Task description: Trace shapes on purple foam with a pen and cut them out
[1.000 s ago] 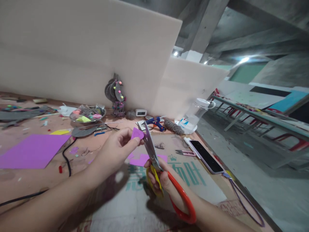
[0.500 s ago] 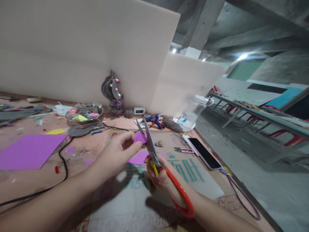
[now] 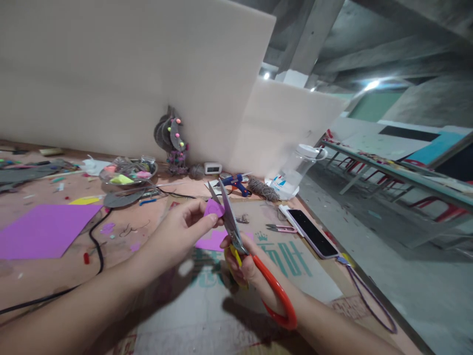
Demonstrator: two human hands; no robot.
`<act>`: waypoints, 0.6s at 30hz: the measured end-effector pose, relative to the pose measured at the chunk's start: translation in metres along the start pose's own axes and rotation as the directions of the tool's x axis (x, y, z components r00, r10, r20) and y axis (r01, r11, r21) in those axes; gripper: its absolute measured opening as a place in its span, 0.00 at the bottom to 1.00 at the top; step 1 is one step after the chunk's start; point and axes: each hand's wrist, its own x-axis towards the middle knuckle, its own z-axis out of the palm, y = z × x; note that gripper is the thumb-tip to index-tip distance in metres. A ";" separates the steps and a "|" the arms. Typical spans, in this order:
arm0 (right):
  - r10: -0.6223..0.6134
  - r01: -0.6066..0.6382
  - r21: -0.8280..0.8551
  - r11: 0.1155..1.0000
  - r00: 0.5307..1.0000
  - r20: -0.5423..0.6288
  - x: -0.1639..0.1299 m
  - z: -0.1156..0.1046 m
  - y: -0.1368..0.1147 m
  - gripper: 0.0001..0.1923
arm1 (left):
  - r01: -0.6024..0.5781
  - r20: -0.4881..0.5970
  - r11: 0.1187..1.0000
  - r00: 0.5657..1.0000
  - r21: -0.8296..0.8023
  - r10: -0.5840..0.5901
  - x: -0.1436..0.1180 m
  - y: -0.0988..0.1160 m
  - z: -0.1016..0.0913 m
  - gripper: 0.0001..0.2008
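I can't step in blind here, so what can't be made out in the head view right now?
- Purple piece: its cut edge is hidden behind the scissors blades and the left hand fingertips.
- Right hand: its fingers are partly hidden by the scissor handles.
- White clock: display too small to read.
- Printed mat: lettering partly covered by both arms.

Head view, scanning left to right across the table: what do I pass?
Purple sheet → black cable → left hand → small purple piece → scissors in the right hand → phone.
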 end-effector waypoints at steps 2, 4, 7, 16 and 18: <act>-0.002 0.002 0.008 1.000 1.000 -0.008 0.000 0.000 0.000 0.28 | -0.012 0.004 1.000 1.000 0.014 0.011 -0.001 -0.001 0.000 0.07; -0.003 0.003 0.023 1.000 1.000 -0.006 0.000 0.001 -0.001 0.28 | -0.008 0.005 1.000 1.000 0.010 0.008 -0.001 -0.001 0.000 0.07; 0.000 0.000 0.035 0.999 1.000 0.006 0.000 0.001 -0.001 0.28 | 0.007 -0.002 1.000 1.000 -0.003 -0.007 0.000 0.000 0.001 0.08; -0.014 0.014 -0.037 0.999 1.000 -0.006 -0.001 0.000 0.000 0.28 | -0.015 -0.002 1.000 1.000 0.009 0.015 0.000 -0.004 0.002 0.07; -0.010 0.009 -0.068 0.998 1.000 -0.007 -0.001 -0.001 -0.002 0.28 | -0.012 -0.004 1.000 1.000 0.008 0.012 0.000 -0.005 0.003 0.07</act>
